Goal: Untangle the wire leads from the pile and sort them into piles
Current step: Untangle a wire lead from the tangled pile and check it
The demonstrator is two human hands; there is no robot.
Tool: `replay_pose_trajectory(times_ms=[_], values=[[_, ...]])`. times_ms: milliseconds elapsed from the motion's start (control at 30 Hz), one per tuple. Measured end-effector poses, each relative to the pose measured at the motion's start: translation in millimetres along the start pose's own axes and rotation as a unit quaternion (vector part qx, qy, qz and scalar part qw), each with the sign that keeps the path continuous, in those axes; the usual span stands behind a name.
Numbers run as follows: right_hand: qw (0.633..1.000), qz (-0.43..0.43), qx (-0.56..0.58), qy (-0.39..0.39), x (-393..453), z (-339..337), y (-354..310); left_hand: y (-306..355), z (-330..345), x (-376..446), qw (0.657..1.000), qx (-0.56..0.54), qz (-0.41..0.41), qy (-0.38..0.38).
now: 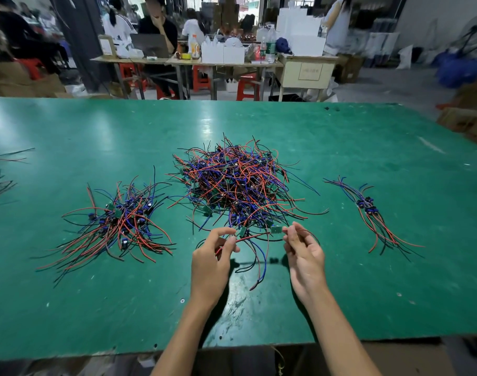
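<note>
We see a big green table [340,137] with lots of little wires on it. In the middle sits the big messy pile [237,183] of red, blue and black wires, all mixed up, with tiny green boards stuck in among them.

Our left hand [213,256] is just in front of the big messy pile, on the near side. Its thumb and fingers are curled and pinching a red wire [248,238] close to a tiny green board [242,232]. Our right hand [304,251] is near it, also just in front of the big messy pile. Its fingertips pinch a second small board [276,229]. The wires from these pieces hang down between our two hands, and some of them still reach back into the big messy pile.

To the left of the big messy pile lies a sorted pile [118,223], with its wires spread out like a fan. To the right of the big messy pile, well apart from it, lies a smaller bunch [370,215] with only a few pieces, laid almost in a line.

Far to the left of the big messy pile, at the table edge, we see a few more wires [0,183].

Beyond the table, people sit at other tables with red stools [247,88] and white boxes [222,54].
</note>
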State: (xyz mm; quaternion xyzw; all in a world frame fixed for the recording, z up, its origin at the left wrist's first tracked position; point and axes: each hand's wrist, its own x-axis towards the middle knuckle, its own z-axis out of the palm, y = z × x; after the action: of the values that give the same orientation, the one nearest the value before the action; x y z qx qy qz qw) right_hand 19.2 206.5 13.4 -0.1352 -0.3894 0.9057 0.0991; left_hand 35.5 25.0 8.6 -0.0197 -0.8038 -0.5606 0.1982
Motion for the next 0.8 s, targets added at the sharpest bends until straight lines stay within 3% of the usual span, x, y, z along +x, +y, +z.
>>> replay_pose_trajectory(times_ms=[333,567,700,800], values=[[1.0,0.01,-0.007,-0.024,-3.9,-0.2,-3.2,1.8,-4.2,-0.9,1.0,-0.002,0.01,0.026],[0.997,-0.013,-0.067,-0.048,-3.2,-0.1,-0.5,19.6,8.0,-4.5,0.989,0.075,0.061,-0.116],[0.995,-0.011,-0.081,-0.058,-2.0,-2.7,1.0,33.3,11.3,-1.2,0.975,0.139,0.129,-0.119],[0.994,-0.009,-0.086,-0.069,-1.8,-3.0,-0.3,40.0,4.2,8.4,0.983,0.046,0.09,-0.152]])
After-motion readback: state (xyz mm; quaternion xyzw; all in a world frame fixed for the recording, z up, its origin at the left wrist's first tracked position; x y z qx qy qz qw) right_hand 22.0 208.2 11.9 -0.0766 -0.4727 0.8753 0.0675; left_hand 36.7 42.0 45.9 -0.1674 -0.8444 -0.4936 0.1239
